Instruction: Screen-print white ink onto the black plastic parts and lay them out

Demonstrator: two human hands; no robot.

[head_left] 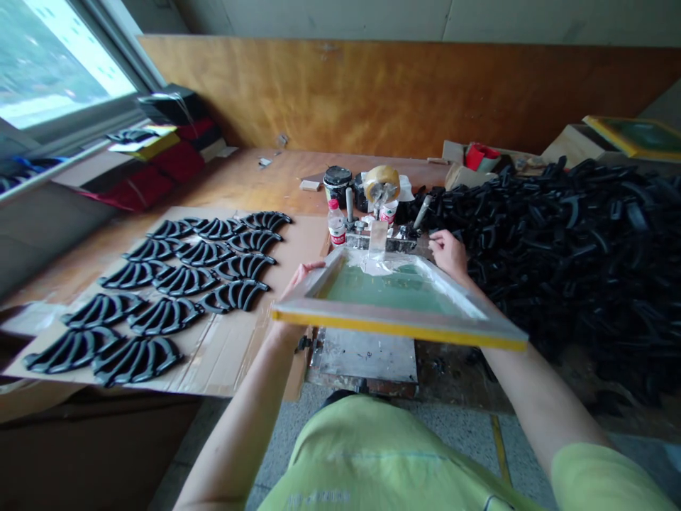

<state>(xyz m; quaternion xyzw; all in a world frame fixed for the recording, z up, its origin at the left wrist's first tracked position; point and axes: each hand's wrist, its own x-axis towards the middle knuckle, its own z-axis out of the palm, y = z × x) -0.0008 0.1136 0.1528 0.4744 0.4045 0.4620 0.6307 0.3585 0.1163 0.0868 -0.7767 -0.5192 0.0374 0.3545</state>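
Note:
A screen-printing frame (pixel 401 325) with a yellow front edge and green mesh (pixel 391 289) is tilted up in front of me. My left hand (pixel 302 280) grips its left side, partly hidden by the frame. Beyond the frame's right side, my right hand (pixel 448 253) is closed with curled fingers, close to a metal rod (pixel 423 211); what it pinches, if anything, is too small to make out. A flat metal plate (pixel 367 355) lies below the frame. At the frame's far edge is a clamp bar (pixel 407 245).
Several black fan-shaped plastic parts (pixel 181 278) lie in rows on cardboard (pixel 306 238) at left. A large heap of black parts (pixel 574 234) fills the right. Behind the frame stand a red-capped bottle (pixel 336 226), a paint tub (pixel 338 183) and a tape roll (pixel 381 183).

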